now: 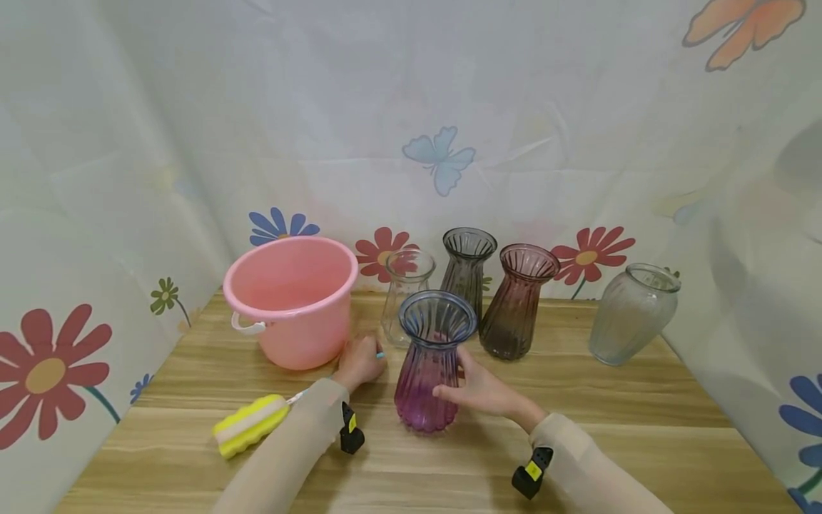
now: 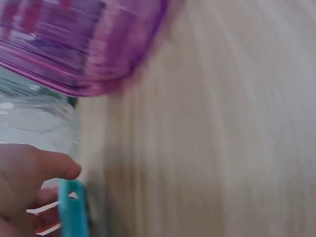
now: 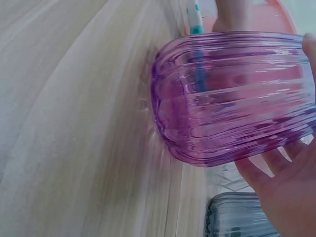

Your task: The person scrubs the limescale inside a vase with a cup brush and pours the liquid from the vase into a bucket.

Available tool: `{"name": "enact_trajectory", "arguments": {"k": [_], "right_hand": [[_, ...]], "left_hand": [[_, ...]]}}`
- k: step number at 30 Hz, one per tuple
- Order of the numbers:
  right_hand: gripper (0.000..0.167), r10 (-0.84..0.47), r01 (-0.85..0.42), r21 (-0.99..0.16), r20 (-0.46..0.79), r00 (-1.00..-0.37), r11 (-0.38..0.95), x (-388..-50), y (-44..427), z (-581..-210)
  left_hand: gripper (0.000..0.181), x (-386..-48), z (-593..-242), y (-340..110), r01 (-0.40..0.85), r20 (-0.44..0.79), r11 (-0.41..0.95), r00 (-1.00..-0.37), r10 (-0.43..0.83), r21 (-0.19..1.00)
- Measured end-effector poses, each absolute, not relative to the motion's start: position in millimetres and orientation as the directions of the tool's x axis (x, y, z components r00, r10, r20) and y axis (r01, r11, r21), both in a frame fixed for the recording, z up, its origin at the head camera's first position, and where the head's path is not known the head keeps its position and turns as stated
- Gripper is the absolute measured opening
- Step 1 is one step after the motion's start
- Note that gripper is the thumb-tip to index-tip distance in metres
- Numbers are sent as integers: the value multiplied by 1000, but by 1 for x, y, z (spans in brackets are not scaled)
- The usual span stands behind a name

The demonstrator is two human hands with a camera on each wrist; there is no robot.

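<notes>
On the left side of the wooden table (image 1: pixel 642 428), a brush (image 1: pixel 252 426) lay with its yellow-and-white sponge head toward the near left, and its handle ran under the left forearm toward the far right. Beyond it stood a pink bucket (image 1: pixel 315 339), its white grip hanging on the near left side. The left hand (image 1: pixel 361 363), just right of the bucket, grasped the handle by its far end, thumb and fingers around it; the teal tip poked out to the right of them, leaving the sponge well to the near left of that hold. Farther back and slightly right was a clear vase (image 1: pixel 394 314). In front of this, near the middle, a purple vase (image 1: pixel 425 378) with a bluish rim stood mouth up, to the left of the right hand (image 1: pixel 484 389). That hand gripped it from the right, thumb on the near side and fingers on the far side, around the body below the flared neck, so the rim rose above the grip and the base extended below it. Whether the base met the tabletop could not be told. Behind stood a grey vase (image 1: pixel 464 277), then a reddish-brown vase (image 1: pixel 514 314), and at the far right a clear jar (image 1: pixel 632 314).
</notes>
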State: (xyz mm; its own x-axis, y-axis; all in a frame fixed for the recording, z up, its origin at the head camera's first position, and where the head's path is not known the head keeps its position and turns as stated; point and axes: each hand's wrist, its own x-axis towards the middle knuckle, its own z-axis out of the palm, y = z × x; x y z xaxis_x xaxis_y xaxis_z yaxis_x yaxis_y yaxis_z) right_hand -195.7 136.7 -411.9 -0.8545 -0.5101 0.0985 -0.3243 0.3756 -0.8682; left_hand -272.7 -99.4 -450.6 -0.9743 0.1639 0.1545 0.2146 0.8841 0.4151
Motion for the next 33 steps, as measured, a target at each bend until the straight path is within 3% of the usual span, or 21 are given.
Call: {"name": "enact_trajectory", "arguments": {"k": [3, 7, 12, 17, 22, 27, 33], "right_hand": [[77, -523, -326, -881, 108, -845, 344, -194, 136, -415], [87, -531, -333, -893, 132, -837, 303, -192, 135, -420], [98, -505, -366, -875, 171, -846, 317, -192, 131, -424], [95, -489, -372, -878, 192, -851, 302, -195, 128, -425], [91, -467, -394, -868, 225, -855, 303, -197, 124, -424], [99, -423, -385, -865, 233, -876, 322, -197, 120, -425], [96, -390, -386, -863, 250, -886, 325, -198, 118, -426]], "left_hand": [[19, -262, -438, -99, 258, 164, 865, -965, 206, 430], [35, -235, -406, -101, 429, 271, 775, -902, 336, 464], [36, -209, -360, -116, 609, 431, 648, -789, 438, 457], [34, -200, -322, -150, 675, 542, 612, -722, 430, 413], [36, -216, -299, -203, 570, 542, 722, -777, 319, 392], [45, -232, -292, -253, 296, 407, 813, -910, 80, 501], [57, -242, -293, -288, 97, 229, 807, -972, -48, 582]]}}
